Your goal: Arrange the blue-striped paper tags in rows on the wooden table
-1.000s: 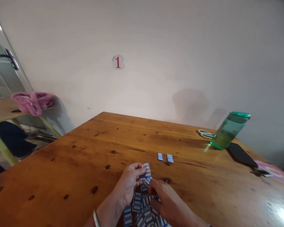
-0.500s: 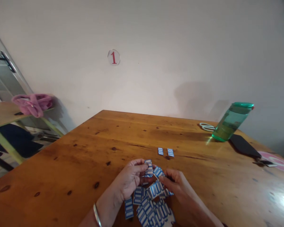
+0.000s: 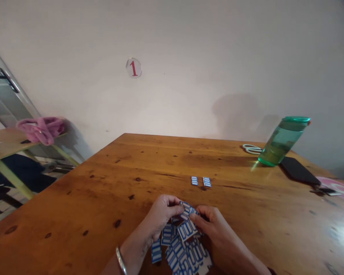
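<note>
My left hand pinches a small blue-and-white striped card between thumb and fingers. My right hand is closed on more striped cards, its thumb pressing near their right edge. The cards in the two hands overlap where they meet, so how many there are is hard to make out. Below the hands lies a loose, overlapping pile of the same cards, with one card at its left side. Farther up the wooden table, two striped cards lie side by side, apart from each other.
On the right of the wooden table stand a green bottle, a looped white cord, a dark phone-like slab and a pink round mat. A pink cloth item lies on another table at left.
My left hand has brought its card right and slightly down against the cards in my right hand, where a gap was before. The two separate cards stay in place.
</note>
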The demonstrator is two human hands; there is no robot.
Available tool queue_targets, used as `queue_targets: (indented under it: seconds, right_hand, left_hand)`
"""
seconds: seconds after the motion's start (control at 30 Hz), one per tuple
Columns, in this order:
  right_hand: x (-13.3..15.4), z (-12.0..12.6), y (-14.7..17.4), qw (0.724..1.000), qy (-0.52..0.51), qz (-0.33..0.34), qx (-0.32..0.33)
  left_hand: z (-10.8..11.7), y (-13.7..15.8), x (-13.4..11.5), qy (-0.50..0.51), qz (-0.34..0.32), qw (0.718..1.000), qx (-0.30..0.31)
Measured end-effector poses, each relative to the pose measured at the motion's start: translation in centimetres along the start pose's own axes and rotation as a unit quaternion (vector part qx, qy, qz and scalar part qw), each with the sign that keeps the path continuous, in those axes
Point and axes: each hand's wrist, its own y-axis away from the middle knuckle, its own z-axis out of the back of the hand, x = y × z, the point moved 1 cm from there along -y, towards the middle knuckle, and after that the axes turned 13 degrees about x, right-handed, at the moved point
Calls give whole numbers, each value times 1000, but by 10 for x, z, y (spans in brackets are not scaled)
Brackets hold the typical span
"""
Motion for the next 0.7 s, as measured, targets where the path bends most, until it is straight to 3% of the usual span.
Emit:
queue_targets:
  seconds: [0.17, 0.33, 0.7]
  right_hand:
    - [8, 4, 0, 999, -18, -5, 43]
    - [13, 7, 2, 999, -6, -2, 40]
    - [5, 9, -2, 999, 10, -22, 29]
  left_hand:
    - [0, 1, -3, 16, 9, 999, -31]
    - [-2, 4, -6, 40, 31, 999, -20]
    - [5, 2, -6, 45, 2, 998, -31]
